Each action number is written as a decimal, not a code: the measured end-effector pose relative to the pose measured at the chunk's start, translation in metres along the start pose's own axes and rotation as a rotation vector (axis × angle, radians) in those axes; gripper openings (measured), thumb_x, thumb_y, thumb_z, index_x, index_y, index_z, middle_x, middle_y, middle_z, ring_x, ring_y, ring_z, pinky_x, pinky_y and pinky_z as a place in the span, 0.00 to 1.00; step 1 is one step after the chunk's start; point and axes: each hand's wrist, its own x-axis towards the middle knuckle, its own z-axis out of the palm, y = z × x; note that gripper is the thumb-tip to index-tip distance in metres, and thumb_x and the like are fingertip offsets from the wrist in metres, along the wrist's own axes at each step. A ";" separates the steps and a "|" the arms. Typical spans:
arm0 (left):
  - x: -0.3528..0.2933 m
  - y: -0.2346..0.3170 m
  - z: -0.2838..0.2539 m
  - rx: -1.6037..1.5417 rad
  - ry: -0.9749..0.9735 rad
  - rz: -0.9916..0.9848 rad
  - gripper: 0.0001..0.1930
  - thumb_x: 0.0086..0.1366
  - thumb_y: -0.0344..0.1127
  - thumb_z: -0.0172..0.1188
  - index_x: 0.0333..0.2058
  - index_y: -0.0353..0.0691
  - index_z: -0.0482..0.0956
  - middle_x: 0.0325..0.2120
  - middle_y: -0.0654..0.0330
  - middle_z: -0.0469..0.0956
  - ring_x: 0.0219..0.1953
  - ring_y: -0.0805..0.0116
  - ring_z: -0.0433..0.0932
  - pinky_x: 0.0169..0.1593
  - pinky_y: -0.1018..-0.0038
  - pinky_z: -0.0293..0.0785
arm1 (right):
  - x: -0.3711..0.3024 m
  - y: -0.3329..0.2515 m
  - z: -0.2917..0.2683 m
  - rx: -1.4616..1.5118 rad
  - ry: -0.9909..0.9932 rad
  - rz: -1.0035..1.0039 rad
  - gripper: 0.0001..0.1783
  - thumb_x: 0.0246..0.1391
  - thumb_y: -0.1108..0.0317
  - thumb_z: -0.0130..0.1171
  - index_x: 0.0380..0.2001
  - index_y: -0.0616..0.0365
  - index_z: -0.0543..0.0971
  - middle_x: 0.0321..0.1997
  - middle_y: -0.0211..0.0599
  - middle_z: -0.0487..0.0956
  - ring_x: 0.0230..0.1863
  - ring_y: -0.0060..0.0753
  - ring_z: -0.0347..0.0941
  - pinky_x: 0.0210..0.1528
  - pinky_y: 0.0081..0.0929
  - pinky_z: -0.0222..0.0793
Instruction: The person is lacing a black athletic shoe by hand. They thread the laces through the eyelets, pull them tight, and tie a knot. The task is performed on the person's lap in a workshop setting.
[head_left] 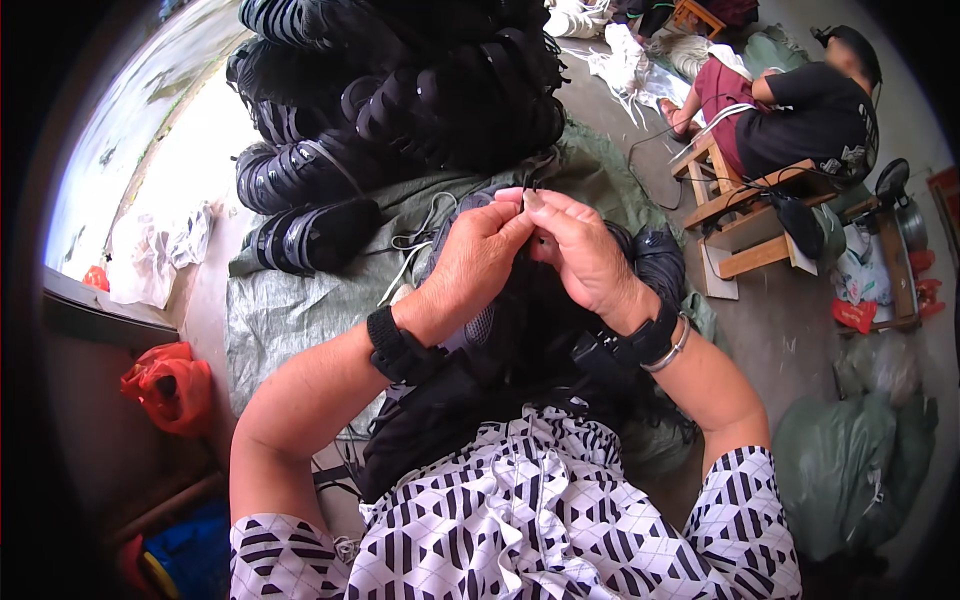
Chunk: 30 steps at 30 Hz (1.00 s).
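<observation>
My left hand [470,252] and my right hand [588,258] meet in front of me, fingertips pinched together. Something dark and thin shows at the fingertips, too small to name. Just below and behind my hands, partly hidden by them, is a grey shoe [479,328] with a mesh upper. White laces [405,262] trail beside it on the left. At my right wrist, another dark shoe [658,268] lies on its own. Each of my wrists wears a black strap.
Stacked black shoes [400,110] rise ahead on a green-grey woven sheet [275,320]. A red plastic bag [170,388] lies left. At the right, a person [800,110] sits by a wooden stool [740,255]. A green sack [840,470] stands near right; white laces [630,75] lie far off.
</observation>
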 end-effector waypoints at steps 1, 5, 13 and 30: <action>0.002 0.001 -0.001 0.014 -0.009 -0.008 0.15 0.72 0.41 0.51 0.35 0.36 0.79 0.25 0.72 0.73 0.26 0.86 0.66 0.28 0.86 0.60 | 0.002 -0.001 0.000 0.045 -0.011 0.016 0.21 0.64 0.50 0.49 0.49 0.51 0.80 0.42 0.25 0.79 0.41 0.14 0.68 0.40 0.19 0.63; 0.005 0.001 -0.003 0.076 -0.042 0.056 0.16 0.72 0.41 0.50 0.34 0.33 0.79 0.25 0.71 0.74 0.28 0.86 0.67 0.31 0.84 0.63 | 0.002 -0.002 0.002 -0.002 0.004 0.002 0.19 0.63 0.53 0.52 0.47 0.54 0.80 0.41 0.25 0.80 0.39 0.14 0.69 0.39 0.19 0.62; -0.022 -0.013 -0.021 0.976 0.078 0.339 0.34 0.44 0.42 0.75 0.53 0.52 0.74 0.67 0.51 0.53 0.65 0.41 0.53 0.65 0.49 0.56 | 0.015 -0.019 -0.019 0.190 0.075 -0.067 0.17 0.65 0.56 0.52 0.39 0.60 0.78 0.34 0.33 0.82 0.36 0.27 0.77 0.41 0.25 0.72; -0.024 -0.022 -0.069 0.974 -0.288 0.338 0.41 0.44 0.23 0.69 0.59 0.60 0.70 0.70 0.56 0.47 0.66 0.47 0.55 0.65 0.57 0.62 | -0.120 -0.360 -0.455 -1.232 1.365 -0.381 0.12 0.49 0.65 0.53 0.36 0.57 0.76 0.32 0.38 0.75 0.33 0.39 0.72 0.41 0.31 0.68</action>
